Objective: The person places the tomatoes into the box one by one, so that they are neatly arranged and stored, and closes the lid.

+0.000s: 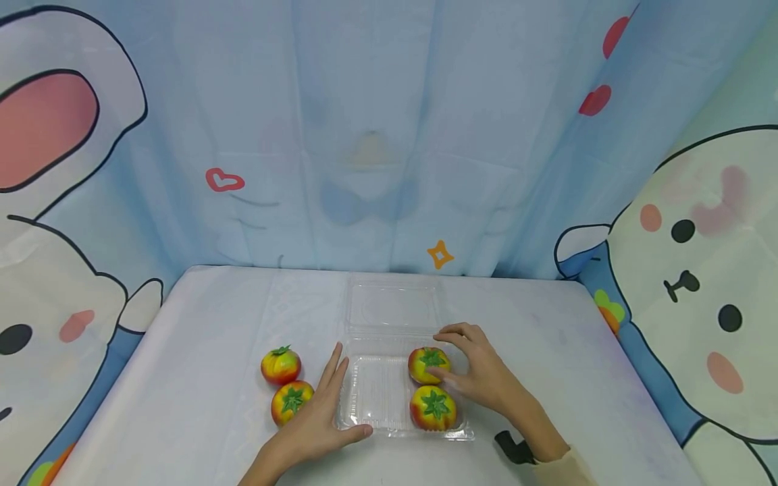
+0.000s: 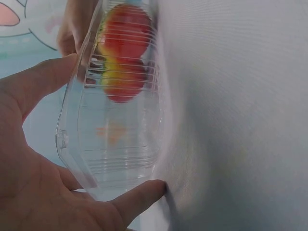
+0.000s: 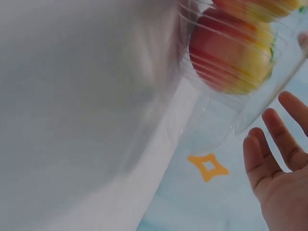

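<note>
A clear plastic clamshell box (image 1: 377, 391) lies on the table with its lid (image 1: 394, 307) folded back. In its right half sit two red-and-yellow tomatoes with green leafy tops, a far tomato (image 1: 422, 366) and a near tomato (image 1: 433, 408). My left hand (image 1: 319, 418) is spread along the box's left side, thumb at the near edge; in the left wrist view the thumb touches the rim (image 2: 72, 91). Above the far tomato is my right hand (image 1: 480, 368), its thumb overlapping the fruit in the head view. The right wrist view shows its fingers (image 3: 279, 139) loosely bent, holding nothing.
Left of the box, two more tomatoes stand close together, an outer tomato (image 1: 281, 366) and a nearer tomato (image 1: 292, 401) partly behind my left hand. A white cloth covers the table (image 1: 206, 378). A blue cartoon-print curtain (image 1: 365, 135) hangs behind it.
</note>
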`<state>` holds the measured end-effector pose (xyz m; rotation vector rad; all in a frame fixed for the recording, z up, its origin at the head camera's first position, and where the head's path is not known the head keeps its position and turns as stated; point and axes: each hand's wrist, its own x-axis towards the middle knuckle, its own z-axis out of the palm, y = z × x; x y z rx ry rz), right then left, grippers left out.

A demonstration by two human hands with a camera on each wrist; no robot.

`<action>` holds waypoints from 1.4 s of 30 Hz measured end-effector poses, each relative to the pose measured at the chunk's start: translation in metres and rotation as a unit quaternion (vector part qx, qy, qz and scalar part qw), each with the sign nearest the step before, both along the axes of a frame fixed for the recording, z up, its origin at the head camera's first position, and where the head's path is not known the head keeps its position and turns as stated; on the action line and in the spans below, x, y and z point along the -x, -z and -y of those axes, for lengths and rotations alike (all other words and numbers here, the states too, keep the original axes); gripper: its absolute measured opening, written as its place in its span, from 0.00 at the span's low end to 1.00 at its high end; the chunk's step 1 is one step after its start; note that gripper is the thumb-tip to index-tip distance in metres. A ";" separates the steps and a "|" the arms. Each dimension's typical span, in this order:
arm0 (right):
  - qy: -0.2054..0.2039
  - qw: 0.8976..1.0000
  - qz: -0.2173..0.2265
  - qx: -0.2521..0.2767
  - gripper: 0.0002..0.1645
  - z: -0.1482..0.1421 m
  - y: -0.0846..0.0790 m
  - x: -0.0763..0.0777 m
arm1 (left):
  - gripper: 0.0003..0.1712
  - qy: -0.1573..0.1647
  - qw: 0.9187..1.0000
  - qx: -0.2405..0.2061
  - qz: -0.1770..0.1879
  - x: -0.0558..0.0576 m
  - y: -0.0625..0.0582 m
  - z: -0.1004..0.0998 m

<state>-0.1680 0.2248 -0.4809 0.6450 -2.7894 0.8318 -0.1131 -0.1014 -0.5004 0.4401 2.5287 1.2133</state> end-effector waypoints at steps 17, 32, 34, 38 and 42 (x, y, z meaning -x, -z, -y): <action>0.028 0.993 0.105 0.039 0.44 -0.026 0.011 -0.046 | 0.71 0.001 1.000 0.002 0.000 -0.001 0.000 0.000; -0.011 0.971 0.202 0.124 0.43 -0.026 0.022 -0.058 | 0.71 0.006 1.000 0.000 0.000 -0.001 -0.001 0.000; -0.006 0.970 0.209 0.126 0.43 -0.025 0.023 -0.059 | 0.71 0.007 1.000 0.000 0.001 -0.001 -0.002 0.000; 0.003 0.963 0.229 0.140 0.44 -0.023 0.024 -0.060 | 0.70 0.010 1.000 0.000 -0.003 -0.001 -0.003 0.001; 0.002 0.958 0.237 0.163 0.46 -0.021 0.024 -0.061 | 0.70 0.010 1.000 0.000 -0.008 -0.001 -0.002 0.001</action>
